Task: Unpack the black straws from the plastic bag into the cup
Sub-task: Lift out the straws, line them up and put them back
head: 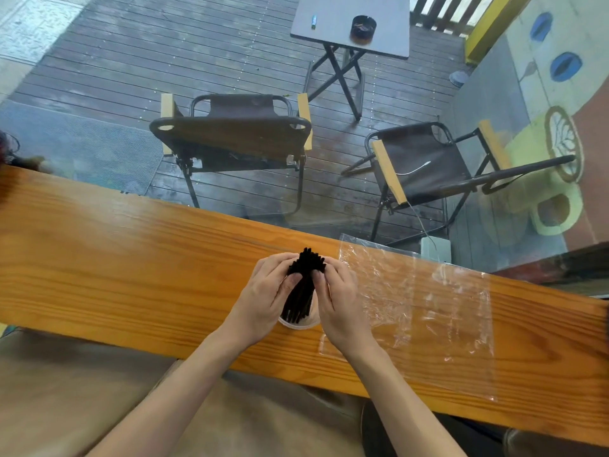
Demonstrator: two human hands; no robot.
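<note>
A bundle of black straws (302, 285) stands upright in a white cup (304, 323) on the wooden counter (131, 258). Only the cup's near rim shows between my hands. My left hand (263, 298) wraps the bundle from the left and my right hand (341, 301) from the right, fingers closed around the upper half of the straws. The straw tips stick out above my fingers. The clear plastic bag (421, 311) lies flat and crumpled on the counter just right of my right hand, with no straws visible in it.
The counter runs along a glass window. Beyond the glass lie a wooden deck, two folding chairs (237, 133) and a small grey table (352, 24) with an ashtray. The near counter edge sits above my lap.
</note>
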